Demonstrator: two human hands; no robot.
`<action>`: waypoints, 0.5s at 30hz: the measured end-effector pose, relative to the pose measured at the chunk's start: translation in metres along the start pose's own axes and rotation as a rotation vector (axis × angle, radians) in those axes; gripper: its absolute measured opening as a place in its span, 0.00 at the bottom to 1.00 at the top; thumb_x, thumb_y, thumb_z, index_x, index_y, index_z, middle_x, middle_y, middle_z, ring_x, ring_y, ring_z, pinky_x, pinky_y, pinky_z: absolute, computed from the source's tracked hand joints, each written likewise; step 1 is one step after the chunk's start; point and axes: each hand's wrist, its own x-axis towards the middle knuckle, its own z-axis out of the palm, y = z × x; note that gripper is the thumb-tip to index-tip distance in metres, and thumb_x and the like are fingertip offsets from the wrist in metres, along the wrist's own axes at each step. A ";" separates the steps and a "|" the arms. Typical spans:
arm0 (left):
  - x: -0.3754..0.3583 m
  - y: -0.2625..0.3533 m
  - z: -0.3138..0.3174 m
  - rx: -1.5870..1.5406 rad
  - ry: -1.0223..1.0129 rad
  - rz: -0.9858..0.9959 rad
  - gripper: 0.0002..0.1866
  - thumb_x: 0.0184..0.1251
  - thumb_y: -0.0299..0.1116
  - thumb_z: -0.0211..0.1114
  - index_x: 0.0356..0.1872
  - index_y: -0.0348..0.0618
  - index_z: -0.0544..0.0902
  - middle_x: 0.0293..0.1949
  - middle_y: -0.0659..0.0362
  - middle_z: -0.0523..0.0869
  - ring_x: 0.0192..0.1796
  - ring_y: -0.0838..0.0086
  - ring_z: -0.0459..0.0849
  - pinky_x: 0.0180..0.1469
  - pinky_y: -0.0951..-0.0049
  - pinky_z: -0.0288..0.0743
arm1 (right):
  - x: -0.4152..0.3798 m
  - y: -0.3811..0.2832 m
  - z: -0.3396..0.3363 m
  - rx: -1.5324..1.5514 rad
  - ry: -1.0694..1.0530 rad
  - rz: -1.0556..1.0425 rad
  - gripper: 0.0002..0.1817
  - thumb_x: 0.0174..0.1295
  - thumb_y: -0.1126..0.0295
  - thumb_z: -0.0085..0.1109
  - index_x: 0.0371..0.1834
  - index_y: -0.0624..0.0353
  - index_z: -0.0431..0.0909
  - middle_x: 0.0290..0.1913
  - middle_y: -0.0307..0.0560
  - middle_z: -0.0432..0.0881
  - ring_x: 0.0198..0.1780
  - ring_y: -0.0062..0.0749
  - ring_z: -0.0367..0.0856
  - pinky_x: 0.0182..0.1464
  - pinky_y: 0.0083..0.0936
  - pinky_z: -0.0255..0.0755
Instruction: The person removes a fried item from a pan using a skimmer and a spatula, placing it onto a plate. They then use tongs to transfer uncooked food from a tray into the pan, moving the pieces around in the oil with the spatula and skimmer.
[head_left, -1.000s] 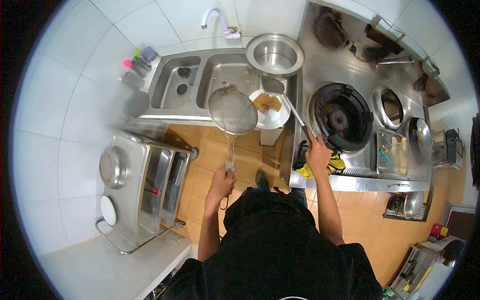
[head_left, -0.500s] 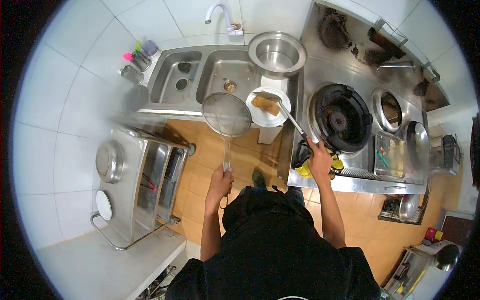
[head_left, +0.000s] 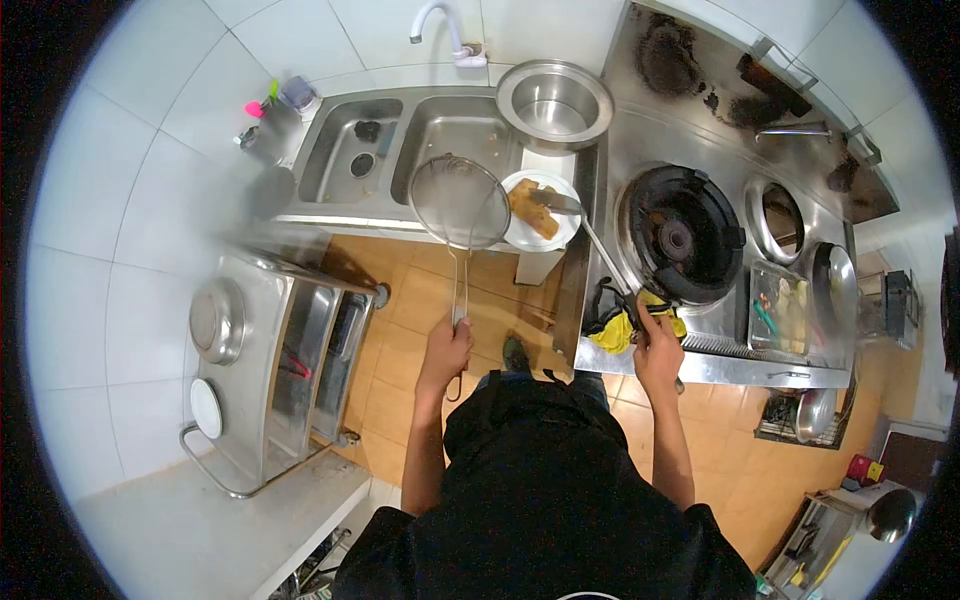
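Note:
A round wire-mesh strainer (head_left: 460, 202) is in my left hand (head_left: 446, 358), whose fingers wrap round its long metal handle. The mesh is held over the front edge of the sink, just left of a white plate (head_left: 568, 237). My right hand (head_left: 657, 350) grips the long handle of a metal spatula (head_left: 612, 268), and its flat head reaches over the plate. Golden-brown fried food (head_left: 532, 210) lies on the plate, partly covered by the spatula head. Below the spatula's handle, beside my right hand, is a yellow and black cloth (head_left: 612, 335).
The double sink (head_left: 400, 206) and tap (head_left: 436, 22) are ahead, with a large steel pot (head_left: 555, 105) at its right. A black burner (head_left: 683, 237) and a clear tray of food (head_left: 780, 308) are on the right. A steel trolley (head_left: 270, 375) stands to my left.
My right hand has moved down and right, and the spatula head has shifted right over the plate, showing more of the food. The strainer has risen slightly away from me.

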 end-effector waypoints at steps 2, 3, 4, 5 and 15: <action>0.008 0.000 0.003 0.045 0.002 0.008 0.09 0.80 0.38 0.51 0.39 0.44 0.72 0.18 0.67 0.67 0.15 0.81 0.65 0.16 0.75 0.62 | -0.008 -0.006 -0.006 0.031 -0.027 0.028 0.36 0.52 0.80 0.61 0.68 0.37 0.77 0.43 0.50 0.79 0.40 0.51 0.82 0.41 0.40 0.78; 0.016 -0.008 0.006 0.069 0.011 0.074 0.09 0.80 0.37 0.51 0.39 0.44 0.72 0.19 0.67 0.68 0.16 0.81 0.65 0.16 0.75 0.62 | -0.013 -0.006 -0.004 0.001 -0.028 0.023 0.36 0.51 0.80 0.61 0.67 0.38 0.77 0.43 0.50 0.79 0.40 0.50 0.82 0.41 0.40 0.78; 0.024 -0.015 0.010 0.092 0.019 0.141 0.09 0.80 0.37 0.51 0.39 0.43 0.71 0.20 0.67 0.69 0.16 0.81 0.66 0.16 0.75 0.62 | -0.017 -0.005 -0.002 -0.029 -0.027 0.018 0.36 0.51 0.81 0.60 0.67 0.39 0.78 0.42 0.49 0.79 0.40 0.49 0.83 0.40 0.39 0.78; 0.028 -0.015 0.014 0.094 0.012 0.143 0.09 0.80 0.37 0.51 0.39 0.43 0.71 0.20 0.67 0.69 0.16 0.81 0.66 0.16 0.75 0.62 | -0.018 -0.005 0.003 0.036 0.044 -0.046 0.36 0.50 0.83 0.59 0.65 0.40 0.79 0.40 0.48 0.78 0.39 0.47 0.83 0.39 0.39 0.78; 0.071 -0.041 0.059 0.180 0.147 0.284 0.13 0.78 0.36 0.53 0.37 0.35 0.74 0.22 0.54 0.76 0.24 0.66 0.75 0.26 0.63 0.67 | -0.014 -0.007 0.014 -0.074 0.009 -0.084 0.34 0.50 0.83 0.58 0.63 0.43 0.81 0.35 0.49 0.76 0.36 0.47 0.81 0.37 0.39 0.76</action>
